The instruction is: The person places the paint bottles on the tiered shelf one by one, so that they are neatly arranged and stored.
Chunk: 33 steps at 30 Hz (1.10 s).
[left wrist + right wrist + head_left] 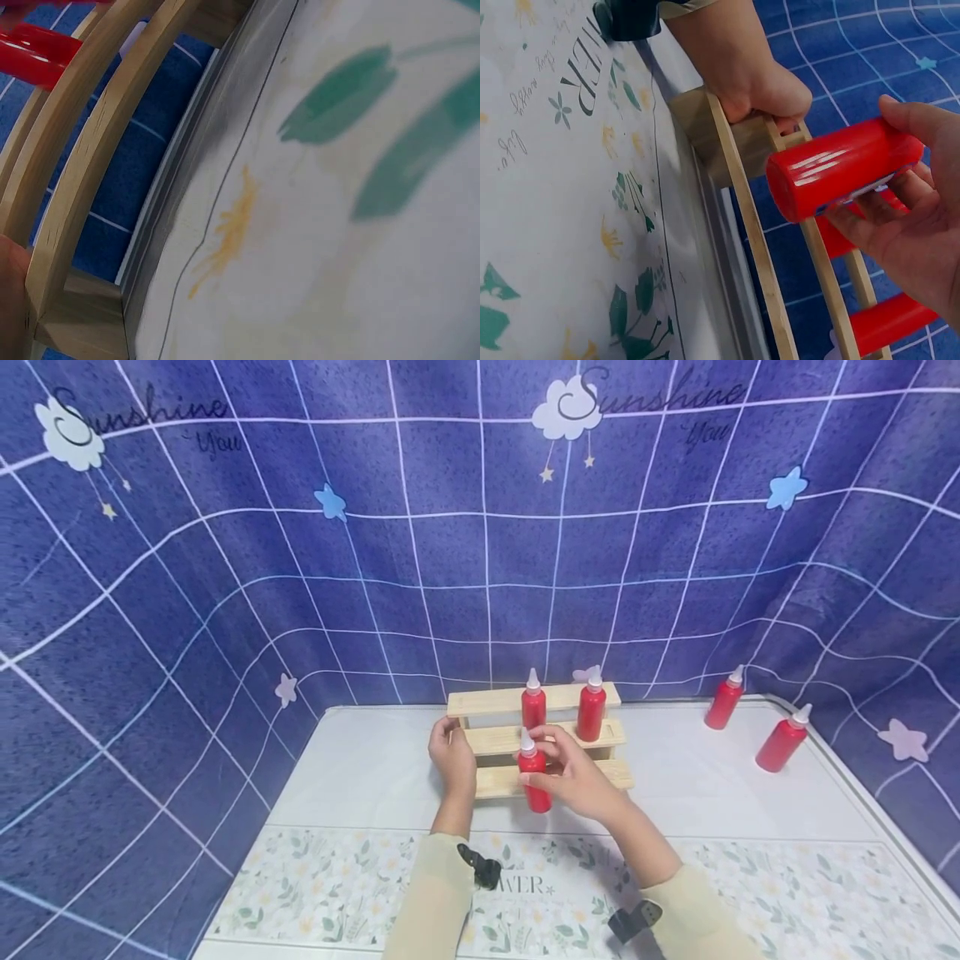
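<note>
A three-tiered wooden rack (492,742) stands on the white table. My left hand (454,762) grips its left end, as the right wrist view also shows. My right hand (577,781) holds a red squeeze bottle (539,801) with a white pointed nozzle between thumb and fingers. This bottle is nearly upright in front of the lowest tier; in the right wrist view its round base (781,191) hangs apart from the slats. Two similar bottles stand on the rack, a left one (533,703) partly hidden behind my right hand and a right one (591,713).
Two more red bottles, one farther back (723,703) and one nearer (782,745), stand at the table's right. A floral mat (337,877) covers the front of the table. A blue checked curtain (450,552) hangs behind and at both sides.
</note>
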Tool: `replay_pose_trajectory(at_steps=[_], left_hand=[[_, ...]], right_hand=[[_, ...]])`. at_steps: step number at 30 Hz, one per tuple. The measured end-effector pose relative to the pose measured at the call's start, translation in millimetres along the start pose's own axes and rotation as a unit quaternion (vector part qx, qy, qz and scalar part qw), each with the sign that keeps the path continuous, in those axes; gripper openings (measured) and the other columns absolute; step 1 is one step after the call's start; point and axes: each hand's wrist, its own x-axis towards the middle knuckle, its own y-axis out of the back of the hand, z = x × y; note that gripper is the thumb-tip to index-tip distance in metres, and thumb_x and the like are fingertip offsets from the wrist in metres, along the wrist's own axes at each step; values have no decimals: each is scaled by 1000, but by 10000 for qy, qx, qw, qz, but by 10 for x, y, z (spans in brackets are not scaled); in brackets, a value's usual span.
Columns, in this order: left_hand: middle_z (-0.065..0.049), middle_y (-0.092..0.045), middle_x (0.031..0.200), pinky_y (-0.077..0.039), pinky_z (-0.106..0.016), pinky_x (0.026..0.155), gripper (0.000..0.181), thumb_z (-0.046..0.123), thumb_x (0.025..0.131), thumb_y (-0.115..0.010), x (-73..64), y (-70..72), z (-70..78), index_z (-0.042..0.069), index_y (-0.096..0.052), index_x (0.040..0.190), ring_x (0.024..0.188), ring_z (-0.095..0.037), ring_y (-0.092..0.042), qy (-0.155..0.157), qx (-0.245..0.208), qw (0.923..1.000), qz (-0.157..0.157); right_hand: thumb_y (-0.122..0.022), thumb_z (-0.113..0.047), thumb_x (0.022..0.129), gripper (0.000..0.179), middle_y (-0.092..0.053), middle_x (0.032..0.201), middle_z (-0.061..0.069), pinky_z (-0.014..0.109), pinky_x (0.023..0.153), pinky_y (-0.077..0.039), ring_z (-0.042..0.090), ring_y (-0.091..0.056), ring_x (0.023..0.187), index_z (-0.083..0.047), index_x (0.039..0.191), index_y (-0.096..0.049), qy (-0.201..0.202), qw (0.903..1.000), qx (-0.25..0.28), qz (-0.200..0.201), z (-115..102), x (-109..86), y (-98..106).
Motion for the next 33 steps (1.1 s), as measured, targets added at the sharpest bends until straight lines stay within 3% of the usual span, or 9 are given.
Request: replay_pose_trajectory(at_steps=[4, 11, 15, 25, 29, 33], left_hand=[[-23, -68, 125, -42, -47, 126, 30, -4, 92, -48, -4, 8, 6, -5, -67, 115, 139, -33, -58, -4, -29, 10000, 32], [-26, -68, 122, -40, -49, 126, 28, -5, 92, -48, -7, -4, -24, -7, -67, 113, 135, -35, -60, -35, 41, 9999, 87], [-26, -68, 124, -39, -49, 127, 29, -4, 93, -48, 3, -4, -15, -7, -67, 115, 137, -35, -59, -74, 113, 9999, 63], [-25, -67, 125, -38, -49, 127, 29, -5, 93, -49, 11, -14, 8, -6, -67, 116, 136, -36, -59, -73, 20, 10000, 13], [-26, -67, 127, -40, -50, 126, 29, -5, 94, -48, 19, -15, -7, -7, -66, 117, 138, -37, -58, -130, -85, 9999, -29], [-27, -69, 125, -46, -50, 118, 29, -4, 96, -44, 17, -10, -31, -9, -66, 115, 130, -38, -62, -116, -46, 9999, 64]], right_hand=[[-77, -5, 93, 48, -70, 138, 20, 33, 102, -60, 36, -67, 130, -7, 134, -51, 77, 9999, -114, -78, -36, 53, -40], [-78, -2, 91, 45, -71, 127, 20, 40, 102, -62, 36, -72, 121, -2, 132, -60, 225, 9991, -263, 233, -103, 122, -90], [-78, 3, 89, 43, -70, 125, 22, 46, 106, -60, 40, -70, 121, 2, 130, -62, 577, 9967, -334, 471, -137, 188, -151], [-70, 16, 89, 52, -64, 135, 24, 42, 111, -56, 43, -67, 128, 4, 138, -60, 1347, 9847, -493, 994, -115, 296, -314], [-68, 13, 91, 51, -62, 141, 25, 43, 116, -51, 42, -61, 137, 3, 140, -58, 1413, 9823, -597, 1078, -89, 348, -360], [-67, 11, 93, 51, -61, 142, 24, 42, 119, -49, 40, -59, 140, 4, 142, -56, 1326, 9831, -697, 1050, -40, 382, -393]])
